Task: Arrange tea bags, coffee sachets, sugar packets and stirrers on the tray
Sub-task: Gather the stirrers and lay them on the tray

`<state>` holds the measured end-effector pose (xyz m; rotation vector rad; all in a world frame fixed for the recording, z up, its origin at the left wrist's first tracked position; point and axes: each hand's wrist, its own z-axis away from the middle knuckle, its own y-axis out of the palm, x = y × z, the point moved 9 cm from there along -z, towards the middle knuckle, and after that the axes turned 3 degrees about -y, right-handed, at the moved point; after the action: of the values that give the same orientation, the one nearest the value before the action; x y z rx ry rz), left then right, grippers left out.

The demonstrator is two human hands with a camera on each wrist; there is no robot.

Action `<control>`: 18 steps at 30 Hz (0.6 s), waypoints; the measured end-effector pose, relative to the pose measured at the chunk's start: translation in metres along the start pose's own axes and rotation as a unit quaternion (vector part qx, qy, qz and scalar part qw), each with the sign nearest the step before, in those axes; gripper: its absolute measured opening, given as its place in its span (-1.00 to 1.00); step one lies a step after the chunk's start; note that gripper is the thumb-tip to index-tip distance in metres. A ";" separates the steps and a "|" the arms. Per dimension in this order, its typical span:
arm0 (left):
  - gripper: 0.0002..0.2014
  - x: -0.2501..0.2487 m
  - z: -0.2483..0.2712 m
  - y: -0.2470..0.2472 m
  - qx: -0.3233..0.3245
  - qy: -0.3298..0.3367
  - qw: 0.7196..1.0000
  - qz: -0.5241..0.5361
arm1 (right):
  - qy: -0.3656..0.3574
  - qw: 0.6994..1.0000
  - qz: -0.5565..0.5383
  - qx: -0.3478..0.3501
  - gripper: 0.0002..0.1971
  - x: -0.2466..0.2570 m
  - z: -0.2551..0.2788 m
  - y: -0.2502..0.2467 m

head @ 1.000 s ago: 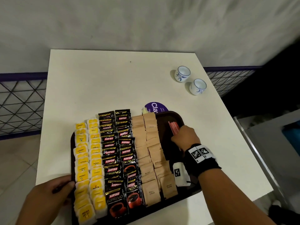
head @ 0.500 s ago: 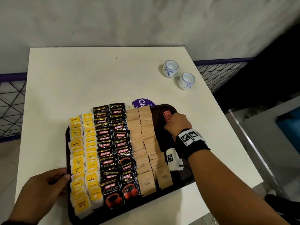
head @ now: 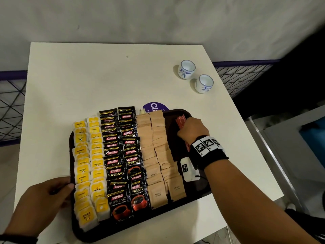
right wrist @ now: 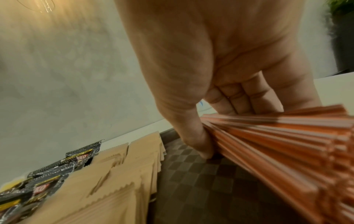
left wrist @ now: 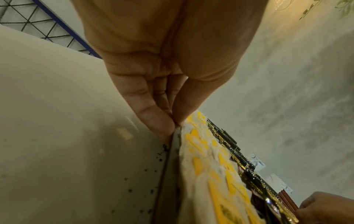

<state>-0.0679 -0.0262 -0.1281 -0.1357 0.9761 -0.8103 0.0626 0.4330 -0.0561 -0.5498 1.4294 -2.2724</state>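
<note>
1. From the head view we see only the back of the right hand over the stirrers; the right wrist view shows the grip itself, thumb and fingers curled round the orange bundle just above the tray floor.
2. The left wrist view shows what the head view hides: the left hand pinches the tray's rim, thumb on top, fingers below. In the head view this hand sits at the lower left, at the tray edge.
3. The stirrers' long axis runs from the lower right towards the upper part of the frame, along the tray's right strip, parallel to the packet columns.
4. Left to right across the tray lie tea bags, coffee sachets and sugar packets, each in two overlapping columns.
5. On the bench, two cups stand at the upper right, well apart from the tray; a purple sticker peeks out beyond its far rim.
</note>
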 end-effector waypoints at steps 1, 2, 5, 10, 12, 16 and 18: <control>-0.63 0.002 -0.001 0.000 0.001 -0.001 1.000 0.001 | 0.001 1.000 0.000 -0.001 -0.69 -0.001 -0.001 0.001; -0.64 0.003 -0.002 0.000 0.002 0.001 1.000 0.001 | 0.001 1.000 -0.001 -0.001 -0.67 -0.001 -0.001 0.001; -0.66 0.003 -0.001 0.001 0.008 0.008 1.000 -0.002 | 0.007 1.000 0.000 -0.006 -0.56 -0.004 -0.002 0.004; -0.65 -0.003 0.002 0.001 0.011 0.013 1.000 -0.006 | 0.017 1.000 0.007 -0.019 -0.42 -0.009 -0.004 0.005; -0.67 -0.003 0.001 0.002 0.016 0.015 1.000 -0.008 | 0.012 1.000 0.009 -0.019 -0.39 -0.012 -0.004 0.005; -0.63 -0.006 0.003 0.002 0.015 0.016 1.000 -0.007 | -0.008 1.000 0.003 -0.018 -0.36 -0.013 -0.005 0.005; -0.64 -0.005 0.002 0.003 0.017 0.014 1.000 -0.005 | -0.018 1.000 0.002 -0.022 -0.36 -0.013 -0.004 0.005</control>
<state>-0.0660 -0.0216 -0.1244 -0.1016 0.9876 -0.8398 0.0716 0.4413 -0.0635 -0.5986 1.4646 -2.2212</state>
